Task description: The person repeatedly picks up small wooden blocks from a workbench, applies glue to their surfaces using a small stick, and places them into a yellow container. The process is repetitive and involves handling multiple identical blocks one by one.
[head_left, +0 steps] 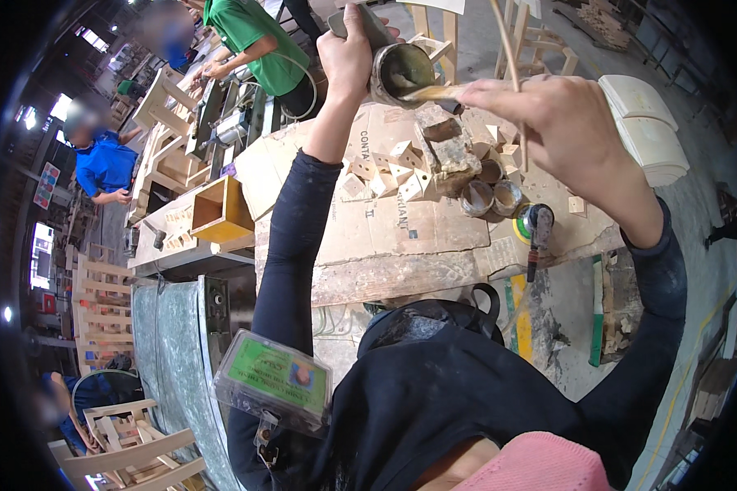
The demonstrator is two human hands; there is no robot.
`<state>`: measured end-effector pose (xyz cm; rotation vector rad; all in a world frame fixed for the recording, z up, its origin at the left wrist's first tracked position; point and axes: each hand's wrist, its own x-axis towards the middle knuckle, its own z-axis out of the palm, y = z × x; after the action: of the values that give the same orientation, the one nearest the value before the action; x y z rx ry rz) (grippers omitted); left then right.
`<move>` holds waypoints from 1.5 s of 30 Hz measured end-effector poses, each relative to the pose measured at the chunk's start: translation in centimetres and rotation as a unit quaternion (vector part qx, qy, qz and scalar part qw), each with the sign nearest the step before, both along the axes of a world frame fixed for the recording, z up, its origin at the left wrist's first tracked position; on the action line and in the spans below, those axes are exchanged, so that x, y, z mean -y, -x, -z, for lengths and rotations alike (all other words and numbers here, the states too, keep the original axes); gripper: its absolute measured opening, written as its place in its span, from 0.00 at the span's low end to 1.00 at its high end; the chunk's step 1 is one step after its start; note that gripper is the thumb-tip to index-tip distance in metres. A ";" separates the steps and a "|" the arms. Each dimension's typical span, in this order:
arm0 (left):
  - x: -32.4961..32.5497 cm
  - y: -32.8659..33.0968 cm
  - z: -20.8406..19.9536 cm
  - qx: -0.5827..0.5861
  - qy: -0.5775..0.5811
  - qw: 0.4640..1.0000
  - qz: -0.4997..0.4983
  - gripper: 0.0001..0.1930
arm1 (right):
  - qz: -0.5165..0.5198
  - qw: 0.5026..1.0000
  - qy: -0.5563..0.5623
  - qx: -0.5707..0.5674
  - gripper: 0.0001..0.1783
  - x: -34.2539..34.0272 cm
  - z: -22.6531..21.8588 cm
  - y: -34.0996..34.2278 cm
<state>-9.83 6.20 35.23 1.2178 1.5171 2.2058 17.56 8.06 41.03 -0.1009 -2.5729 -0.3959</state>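
Observation:
My left hand is wrapped round a grimy can, raised over the table and tilted so that its greenish, coated inside shows. My right hand pinches a flat, light wooden stick, whose far end lies at the can's mouth; whether it is a brush is not visible. A thin tan rod or hose runs past the right fingers. Below the hands, several small wooden blocks with drilled holes lie on flattened cardboard. Beside them are a crusted box-like container and several dirty cans.
A handheld tool with a round head lies at the table's near right. A yellow open box stands left. White padded pieces are stacked at right. Co-workers in green and blue stand to the left, near wooden chair frames.

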 end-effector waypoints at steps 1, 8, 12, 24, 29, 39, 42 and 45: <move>0.1 -0.3 -0.3 -0.023 0.007 0.998 -0.053 0.25 | 0.012 1.000 -0.015 -0.022 0.18 0.0 -0.2 0.0; -0.3 -1.5 -2.0 0.085 -0.034 0.995 0.030 0.23 | 0.035 0.993 -0.062 -0.091 0.18 0.1 0.8 0.8; 0.0 -1.6 -2.4 0.045 -0.032 0.998 -0.021 0.22 | 0.025 0.996 -0.032 -0.076 0.17 0.5 1.3 0.4; -0.5 -2.0 -3.6 -0.033 -0.011 0.998 -0.044 0.24 | 0.045 0.994 -0.040 -0.091 0.18 -0.7 0.2 0.0; -0.8 -1.5 -3.9 -0.052 -0.011 0.997 -0.061 0.25 | 0.070 0.991 -0.078 -0.086 0.20 -1.3 0.9 0.1; -1.5 -2.2 -2.8 -0.030 -0.026 0.999 -0.021 0.24 | 0.045 0.996 0.063 -0.032 0.20 -0.8 0.6 -0.9; -1.5 -2.6 -2.7 -0.044 -0.025 0.998 -0.038 0.23 | 0.035 0.992 0.122 -0.026 0.20 -1.6 1.2 -1.0; -1.9 -2.2 -2.4 -0.063 -0.023 0.996 -0.058 0.24 | 0.076 0.980 0.184 0.013 0.19 -1.7 0.5 -1.2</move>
<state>-7.61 8.06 37.62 1.3383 1.6322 2.2890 18.74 9.74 40.50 -0.4278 -2.6441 0.0298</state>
